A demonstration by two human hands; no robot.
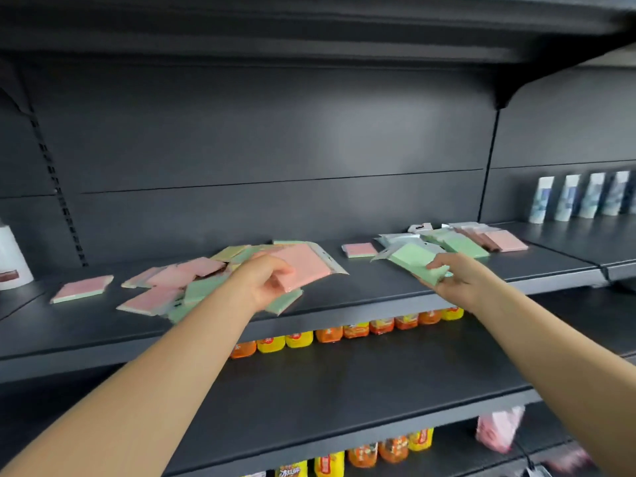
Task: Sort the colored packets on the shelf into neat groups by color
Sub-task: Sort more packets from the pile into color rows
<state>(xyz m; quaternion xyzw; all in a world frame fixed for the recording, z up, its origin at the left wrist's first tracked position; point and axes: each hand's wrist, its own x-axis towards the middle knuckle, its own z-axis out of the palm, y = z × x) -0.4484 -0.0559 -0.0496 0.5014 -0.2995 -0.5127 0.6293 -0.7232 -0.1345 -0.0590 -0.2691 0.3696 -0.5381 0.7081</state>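
Scene: a person's two bare arms reach over a dark grey metal shelf strewn with thin, flat, square packets in glossy clear wrap
Left hand: fingers curled round a pink packet, lifted just above the shelf, its white hang tab pointing up and right; a green packet lies partly beneath the hand
Right hand: thumb and fingers pinch a green packet by its near corner, the packet stretching up and left away from the hand
Mixed heap: pink, green and a few yellowish packets overlapping at odd angles, just left of the left hand; one pink packet lies apart, further left
Sorted side: behind the right hand, near the back panel, a green group, a pink group and white-wrapped packets lie close together; a lone pink packet sits between the two hands
Key relation: the green group lies just behind and to the right of the right hand, so that hand is nearer; the pink group lies well across from the left hand
Judgement: sorting looks partly done, with the left heap not yet separated
Surroundings: pale tubes stand far right; orange and yellow bags line the shelf below
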